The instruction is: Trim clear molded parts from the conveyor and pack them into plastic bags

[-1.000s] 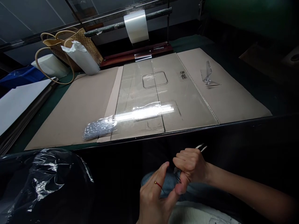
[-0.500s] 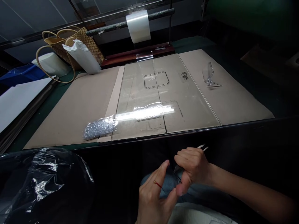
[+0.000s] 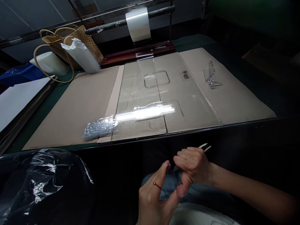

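Observation:
Below the table edge, over my lap, my right hand is closed in a fist round a tool with two pale ends that stick out behind it. A thin greyish tip shows under its fingers; the rest of the tool is hidden. Facing it, my left hand has its fingers stretched out and its thumb apart, with nothing visible in between. A red ring band with a gold bead circles one finger. The thumb tips of both hands meet or nearly meet.
Flat clear packages lie at the table's front left. A clear plastic stand is at the right on tan board. A film roll hangs behind, near a woven bag. Black plastic bulges at lower left.
My hands hold almost the same pose, with the right one shifted very slightly left. Things on the table have not moved.

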`<action>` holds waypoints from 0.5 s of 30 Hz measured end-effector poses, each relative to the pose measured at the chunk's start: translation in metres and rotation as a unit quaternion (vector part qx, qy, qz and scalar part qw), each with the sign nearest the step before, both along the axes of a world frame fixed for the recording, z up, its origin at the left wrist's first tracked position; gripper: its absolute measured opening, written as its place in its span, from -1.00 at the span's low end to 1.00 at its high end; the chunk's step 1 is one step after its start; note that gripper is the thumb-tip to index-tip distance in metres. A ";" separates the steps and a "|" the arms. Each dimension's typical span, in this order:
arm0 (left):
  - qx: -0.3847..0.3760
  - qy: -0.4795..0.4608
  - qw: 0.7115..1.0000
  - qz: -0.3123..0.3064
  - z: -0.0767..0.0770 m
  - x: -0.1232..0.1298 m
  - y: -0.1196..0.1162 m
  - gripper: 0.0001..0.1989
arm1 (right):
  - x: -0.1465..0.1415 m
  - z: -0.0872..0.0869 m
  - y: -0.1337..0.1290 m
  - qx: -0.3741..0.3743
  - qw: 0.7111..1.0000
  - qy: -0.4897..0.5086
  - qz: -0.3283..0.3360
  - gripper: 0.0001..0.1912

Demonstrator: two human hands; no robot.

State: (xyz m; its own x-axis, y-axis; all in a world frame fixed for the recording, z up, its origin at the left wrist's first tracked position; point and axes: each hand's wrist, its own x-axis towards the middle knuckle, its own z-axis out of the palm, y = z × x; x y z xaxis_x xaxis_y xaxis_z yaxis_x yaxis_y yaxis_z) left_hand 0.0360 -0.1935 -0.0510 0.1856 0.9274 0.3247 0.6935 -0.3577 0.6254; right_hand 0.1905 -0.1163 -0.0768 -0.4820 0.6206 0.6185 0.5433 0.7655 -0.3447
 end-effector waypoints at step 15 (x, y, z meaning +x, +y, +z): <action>-0.017 -0.023 0.999 0.014 -0.009 0.003 -0.005 -0.43 | 0.003 -0.010 -0.005 0.011 1.000 -0.009 -0.005 -0.24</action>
State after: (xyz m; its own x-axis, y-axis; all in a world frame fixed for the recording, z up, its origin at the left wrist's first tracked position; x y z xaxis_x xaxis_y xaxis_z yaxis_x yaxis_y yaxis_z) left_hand 0.0389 -0.1987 -0.0602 0.1449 0.9424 0.3014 0.6728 -0.3172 0.6683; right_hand 0.1933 -0.1209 -0.0863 -0.4881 0.6118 0.6225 0.5566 0.7675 -0.3179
